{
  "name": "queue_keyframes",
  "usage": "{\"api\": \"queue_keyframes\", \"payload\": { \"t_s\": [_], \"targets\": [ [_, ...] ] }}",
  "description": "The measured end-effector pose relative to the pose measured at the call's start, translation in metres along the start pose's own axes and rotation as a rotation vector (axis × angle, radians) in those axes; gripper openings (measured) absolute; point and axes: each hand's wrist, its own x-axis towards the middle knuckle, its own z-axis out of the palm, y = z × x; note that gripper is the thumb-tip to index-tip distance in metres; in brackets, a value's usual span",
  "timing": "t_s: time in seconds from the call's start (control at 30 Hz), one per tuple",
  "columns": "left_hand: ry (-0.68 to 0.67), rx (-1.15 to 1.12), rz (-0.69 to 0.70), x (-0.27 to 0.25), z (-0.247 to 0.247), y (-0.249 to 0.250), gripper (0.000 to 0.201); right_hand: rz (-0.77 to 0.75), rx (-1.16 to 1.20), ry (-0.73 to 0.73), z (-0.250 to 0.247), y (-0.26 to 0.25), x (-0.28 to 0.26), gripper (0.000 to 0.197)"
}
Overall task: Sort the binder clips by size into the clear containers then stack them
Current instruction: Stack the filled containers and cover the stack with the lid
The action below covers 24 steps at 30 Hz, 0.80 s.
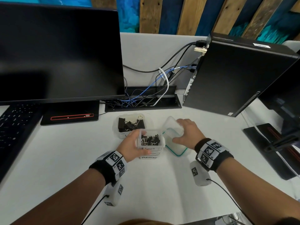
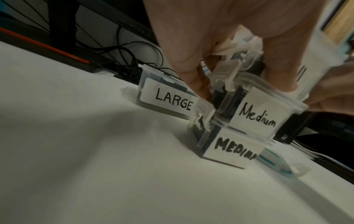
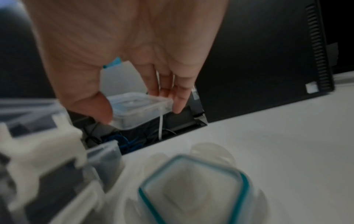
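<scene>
From the head view, on the white desk in front of a dark monitor and a black computer tower, a stack of clear containers stands; the top one, labelled Small, is open and full of small binder clips. The left hand wraps around its left side, fingers curled against the wall. Behind it sits an open container of large clips. The right hand holds a clear lid tilted above a teal-rimmed lid lying flat beside the stack.

Down at the left wrist, labels hidden from above show: a LARGE box behind, and two stacked boxes, Medium over MEDIUM. The fingers reach down and touch the stack's latches.

Over at the right wrist, the thumb and fingertips pinch the clear lid's opposite edges, holding it clear of the desk; the teal-rimmed lid is blurred below.
</scene>
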Motion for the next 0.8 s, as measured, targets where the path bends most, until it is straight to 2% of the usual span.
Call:
{"api": "queue_keyframes", "payload": {
  "t_s": [0.13, 0.33, 0.5, 0.7, 0.8],
  "targets": [
    [-0.017, -0.005, -0.002, 0.001, -0.001, -0.005, 0.07, -0.107, -0.031, -0.027, -0.018, -0.021, 0.003, 0.076],
    [0.022, 0.009, 0.01, 0.002, 0.002, -0.007, 0.062, -0.119, -0.078, -0.025, -0.026, -0.039, 0.004, 0.077],
    [0.035, -0.037, 0.014, 0.003, 0.003, -0.01, 0.065, -0.23, -0.046, -0.126, -0.023, -0.053, 0.0, 0.074],
    [0.049, -0.093, 0.025, 0.003, 0.005, -0.01, 0.069, -0.339, -0.114, -0.225, -0.021, -0.063, -0.006, 0.071],
    [0.048, -0.108, 0.025, 0.002, 0.005, -0.009, 0.071, -0.371, -0.13, -0.281, -0.021, -0.068, -0.01, 0.061]
  ]
}}
